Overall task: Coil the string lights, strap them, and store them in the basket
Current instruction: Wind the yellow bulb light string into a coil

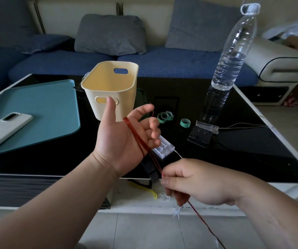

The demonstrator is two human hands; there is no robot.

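Red string lights (134,134) across upturned left hand (115,142), into right hand (195,182)

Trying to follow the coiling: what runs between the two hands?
In the head view, red wire stretches from the left hand down to the right hand, which pinches it; a clear plastic box lies behind on the table.

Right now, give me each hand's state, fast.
Left hand: open, red string-light wire looped round its palm.
Right hand: closed, pinching the same wire.
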